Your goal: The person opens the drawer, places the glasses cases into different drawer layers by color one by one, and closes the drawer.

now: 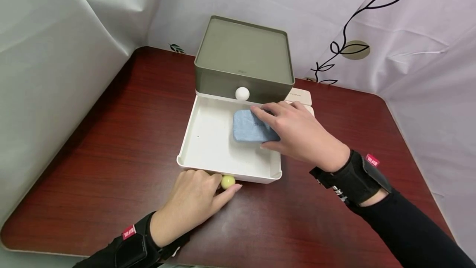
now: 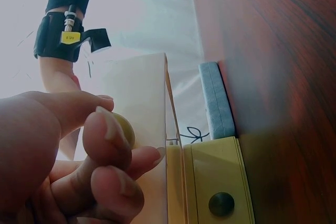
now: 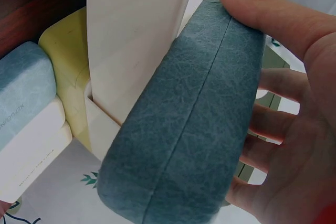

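A white drawer (image 1: 212, 148) stands pulled out from under the olive-green box (image 1: 245, 49). At its front, my left hand (image 1: 193, 195) pinches the round yellow-green knob (image 1: 228, 182) between thumb and curled fingers; the left wrist view shows the knob (image 2: 126, 128) partly hidden by fingertips. Over the drawer floor, my right hand (image 1: 297, 131) grips a blue hard case (image 1: 246, 126) by its right part, fingers on the far edge and thumb on the near one. A seam runs along the narrow side of the case (image 3: 184, 103) in the right wrist view.
A white knob (image 1: 242, 94) sits on the olive box's front. Cream cases (image 1: 298, 95) lie right of the drawer unit. The right wrist view shows another blue case (image 3: 23, 85) beside the yellow-green lower part (image 3: 68, 61). The left wrist view shows a dark knob (image 2: 221, 204).
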Available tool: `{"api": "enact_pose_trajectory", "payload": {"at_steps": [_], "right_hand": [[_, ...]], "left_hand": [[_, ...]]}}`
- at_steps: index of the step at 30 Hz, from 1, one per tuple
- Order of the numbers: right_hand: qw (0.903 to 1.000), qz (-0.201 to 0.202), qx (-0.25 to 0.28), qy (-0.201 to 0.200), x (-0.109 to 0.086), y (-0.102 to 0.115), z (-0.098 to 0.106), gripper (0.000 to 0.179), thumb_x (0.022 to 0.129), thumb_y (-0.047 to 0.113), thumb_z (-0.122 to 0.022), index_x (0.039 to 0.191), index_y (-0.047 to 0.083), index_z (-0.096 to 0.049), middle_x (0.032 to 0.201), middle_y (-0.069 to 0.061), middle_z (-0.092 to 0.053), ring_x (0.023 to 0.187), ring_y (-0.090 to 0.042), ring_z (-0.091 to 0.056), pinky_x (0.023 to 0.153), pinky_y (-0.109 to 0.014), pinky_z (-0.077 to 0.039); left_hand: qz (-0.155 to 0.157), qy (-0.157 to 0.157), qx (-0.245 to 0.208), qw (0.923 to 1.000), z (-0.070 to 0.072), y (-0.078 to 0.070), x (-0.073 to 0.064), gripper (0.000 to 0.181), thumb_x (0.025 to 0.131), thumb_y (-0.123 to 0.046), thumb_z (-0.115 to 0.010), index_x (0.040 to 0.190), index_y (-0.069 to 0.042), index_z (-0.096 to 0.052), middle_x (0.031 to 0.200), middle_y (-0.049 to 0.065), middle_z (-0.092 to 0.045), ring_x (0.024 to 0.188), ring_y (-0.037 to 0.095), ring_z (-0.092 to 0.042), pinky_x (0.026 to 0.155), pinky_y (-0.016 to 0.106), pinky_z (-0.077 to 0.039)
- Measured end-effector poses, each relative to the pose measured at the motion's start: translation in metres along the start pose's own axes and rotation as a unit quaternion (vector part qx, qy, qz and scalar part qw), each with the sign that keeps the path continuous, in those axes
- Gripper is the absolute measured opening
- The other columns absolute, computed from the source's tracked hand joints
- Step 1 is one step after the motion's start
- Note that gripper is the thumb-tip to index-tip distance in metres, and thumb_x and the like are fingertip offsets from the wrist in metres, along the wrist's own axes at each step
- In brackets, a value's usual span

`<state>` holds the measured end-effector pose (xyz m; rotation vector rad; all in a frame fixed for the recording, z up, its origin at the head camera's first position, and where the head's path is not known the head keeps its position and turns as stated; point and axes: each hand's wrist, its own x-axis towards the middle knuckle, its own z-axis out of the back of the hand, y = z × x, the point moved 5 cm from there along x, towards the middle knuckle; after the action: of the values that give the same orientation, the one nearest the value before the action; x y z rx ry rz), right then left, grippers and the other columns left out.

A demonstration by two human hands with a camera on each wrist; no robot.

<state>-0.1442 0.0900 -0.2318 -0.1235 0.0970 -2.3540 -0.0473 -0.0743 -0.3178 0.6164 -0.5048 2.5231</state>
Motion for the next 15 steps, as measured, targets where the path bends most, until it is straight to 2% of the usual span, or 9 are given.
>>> {"api": "enact_pose_trajectory", "payload": {"at_steps": [5, 12, 15], "right_hand": [[1.0000, 0.007, 0.000, 0.005, 0.007, 0.005, -0.002, 0.083, 0.071, 0.042, -0.083, 0.142, 0.016, -0.048, 0.129, -0.009, -0.060, 0.108, -0.027, -0.059, 0.083, -0.043, -0.043], [0.9998, 0.017, 0.004, 0.014, 0.016, 0.013, -0.003, 0.084, 0.071, 0.042, -0.084, 0.142, 0.014, -0.048, 0.132, -0.008, -0.058, 0.105, -0.029, -0.059, 0.089, -0.043, -0.044], [0.9996, 0.018, 0.015, 0.014, 0.020, 0.015, -0.002, 0.084, 0.072, 0.042, -0.083, 0.142, 0.014, -0.047, 0.133, -0.008, -0.058, 0.105, -0.028, -0.060, 0.087, -0.042, -0.045]], "left_hand": [[-0.003, -0.003, 0.001, 1.0000, 0.001, 0.000, -0.001, 0.050, 0.079, -0.046, -0.073, 0.052, -0.020, -0.041, 0.047, -0.006, -0.037, 0.042, 0.017, -0.041, 0.041, 0.027, -0.026], [0.001, 0.004, -0.001, 1.0000, 0.000, 0.001, -0.001, 0.050, 0.079, -0.046, -0.073, 0.051, -0.020, -0.041, 0.047, -0.007, -0.037, 0.042, 0.017, -0.041, 0.041, 0.027, -0.026], [0.004, 0.007, -0.003, 1.0000, 0.000, 0.001, -0.001, 0.051, 0.079, -0.046, -0.073, 0.051, -0.021, -0.040, 0.047, -0.008, -0.035, 0.042, 0.015, -0.039, 0.041, 0.027, -0.026]]}}
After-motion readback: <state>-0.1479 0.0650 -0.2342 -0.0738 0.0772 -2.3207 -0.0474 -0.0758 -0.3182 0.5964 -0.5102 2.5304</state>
